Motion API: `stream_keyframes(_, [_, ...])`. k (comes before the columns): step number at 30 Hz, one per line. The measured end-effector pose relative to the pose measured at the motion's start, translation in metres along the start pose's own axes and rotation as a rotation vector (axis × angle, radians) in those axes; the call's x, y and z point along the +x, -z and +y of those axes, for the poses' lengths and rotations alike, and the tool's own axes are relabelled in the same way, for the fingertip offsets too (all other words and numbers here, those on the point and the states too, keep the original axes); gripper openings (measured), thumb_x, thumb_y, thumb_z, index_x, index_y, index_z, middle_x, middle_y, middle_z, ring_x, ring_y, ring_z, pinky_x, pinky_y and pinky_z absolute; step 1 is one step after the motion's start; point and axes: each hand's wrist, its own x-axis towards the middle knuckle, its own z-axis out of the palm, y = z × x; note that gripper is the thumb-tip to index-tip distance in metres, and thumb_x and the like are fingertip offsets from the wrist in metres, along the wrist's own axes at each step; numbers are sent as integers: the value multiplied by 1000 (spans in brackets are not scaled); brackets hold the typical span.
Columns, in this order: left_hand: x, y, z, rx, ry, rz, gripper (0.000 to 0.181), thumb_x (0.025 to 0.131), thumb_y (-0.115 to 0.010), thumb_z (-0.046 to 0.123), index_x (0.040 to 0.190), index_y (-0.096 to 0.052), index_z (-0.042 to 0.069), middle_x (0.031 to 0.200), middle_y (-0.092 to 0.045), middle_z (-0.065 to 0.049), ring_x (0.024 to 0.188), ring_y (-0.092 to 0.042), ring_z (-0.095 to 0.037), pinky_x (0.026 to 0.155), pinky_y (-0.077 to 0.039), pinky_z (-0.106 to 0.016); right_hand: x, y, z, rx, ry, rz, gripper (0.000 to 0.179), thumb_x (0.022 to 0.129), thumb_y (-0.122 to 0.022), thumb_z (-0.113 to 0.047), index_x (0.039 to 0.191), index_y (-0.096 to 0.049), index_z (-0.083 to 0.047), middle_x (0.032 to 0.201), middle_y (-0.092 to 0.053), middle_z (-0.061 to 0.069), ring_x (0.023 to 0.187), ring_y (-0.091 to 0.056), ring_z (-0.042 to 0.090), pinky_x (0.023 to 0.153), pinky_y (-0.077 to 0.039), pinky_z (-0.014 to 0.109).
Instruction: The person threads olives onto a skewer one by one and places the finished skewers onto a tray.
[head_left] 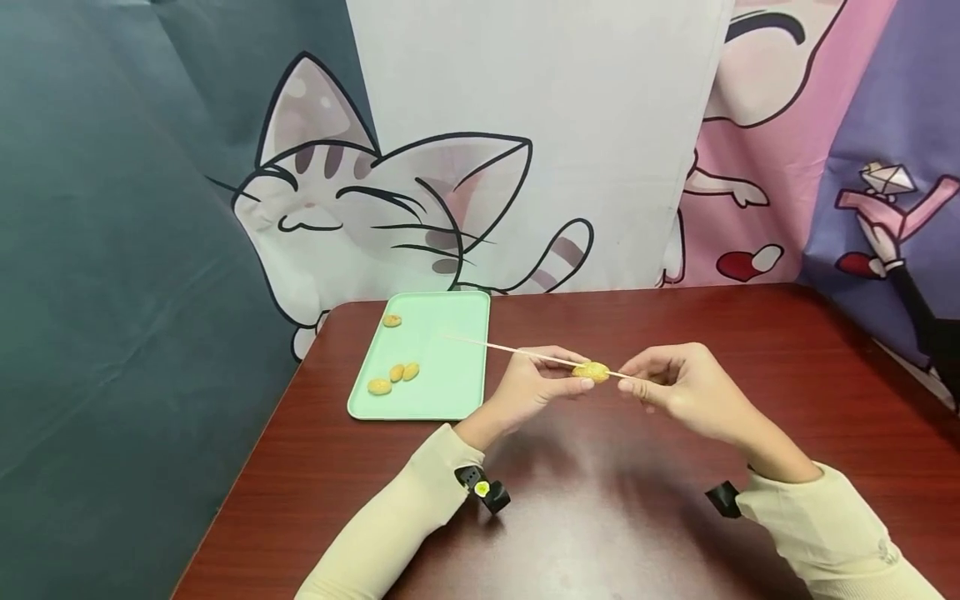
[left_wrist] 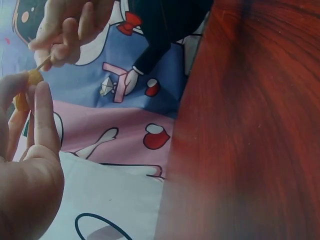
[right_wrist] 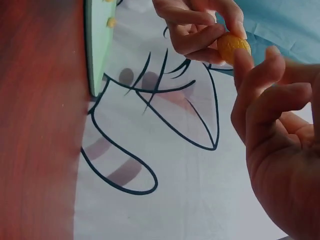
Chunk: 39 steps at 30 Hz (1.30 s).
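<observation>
In the head view my left hand [head_left: 536, 383] pinches a small potato [head_left: 591, 372], yellow and oval, between thumb and fingers. A thin wooden skewer [head_left: 510, 347] passes through it, its long end reaching left over the tray. My right hand [head_left: 678, 383] pinches the short end of the skewer, just right of the potato. Both hands are raised above the table. The left wrist view shows the potato [left_wrist: 35, 77] between the left fingers, with the skewer [left_wrist: 45, 62] running to the right hand. In the right wrist view the potato [right_wrist: 233, 48] shows beyond the right fingertips.
A light green tray [head_left: 431, 404] lies at the table's back left, with several small potatoes [head_left: 379, 387] on its left side. The dark red wooden table [head_left: 600, 533] reaches back to a cartoon cat curtain [head_left: 465, 100]. Black straps [head_left: 480, 487] sit at the wrists.
</observation>
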Motion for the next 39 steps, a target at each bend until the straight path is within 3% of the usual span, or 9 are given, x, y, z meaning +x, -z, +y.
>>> stream_keyframes(8, [-2, 0, 1, 13, 25, 42, 31, 82, -74, -11, 112, -66, -14, 103, -72, -22, 87, -71, -13, 79, -59, -34, 5, -11, 8, 11, 1, 39, 6, 90, -69, 3, 88, -73, 0, 69, -69, 1, 52, -60, 19, 44, -50, 28])
stream_keyframes(16, [-2, 8, 3, 12, 39, 32, 42, 81, -72, -14, 122, -62, -8, 114, -69, -24, 102, -67, -39, 85, -58, -37, 5, -18, 12, 6, 7, 170, 8, 91, -65, 7, 86, -68, 1, 68, -69, 2, 52, -60, 17, 46, -49, 25])
stream_keyframes(18, [-4, 20, 2, 75, 38, 15, 41, 82, -73, -10, 122, -62, -6, 114, -69, -22, 100, -68, -37, 83, -59, -40, 6, -16, 12, -1, 10, 193, 8, 91, -65, 7, 86, -67, 2, 69, -69, 1, 53, -60, 17, 46, -48, 24])
stream_keyframes(24, [-18, 66, 0, 381, 77, -18, 41, 85, -77, 6, 124, -64, 5, 111, -71, -16, 80, -70, -16, 66, -58, -51, 3, -9, 14, -36, 0, 195, 7, 90, -65, 7, 86, -67, 2, 68, -69, 0, 53, -60, 16, 46, -46, 22])
stream_keyframes(27, [-25, 85, 4, 483, 89, -11, 41, 86, -77, 10, 124, -65, 6, 110, -71, -18, 76, -69, -20, 59, -57, -48, 1, -5, 15, -38, -1, 191, 6, 91, -65, 7, 86, -66, 4, 67, -69, 0, 52, -60, 16, 46, -46, 22])
stream_keyframes(33, [-32, 125, 16, 619, 100, 114, 39, 82, -80, 9, 119, -68, 5, 104, -73, -14, 76, -69, -20, 50, -51, -28, -1, 1, 20, -37, 6, 194, 5, 91, -65, 6, 87, -66, 6, 69, -70, 4, 52, -60, 15, 46, -48, 22])
stream_keyframes(39, [-45, 169, 22, 860, 138, 237, 41, 79, -85, 14, 116, -70, 6, 104, -74, -14, 77, -66, -19, 64, -51, -27, -6, 2, 26, -51, -27, 179, 5, 91, -65, 7, 86, -67, 4, 68, -69, -2, 52, -60, 14, 43, -44, 23])
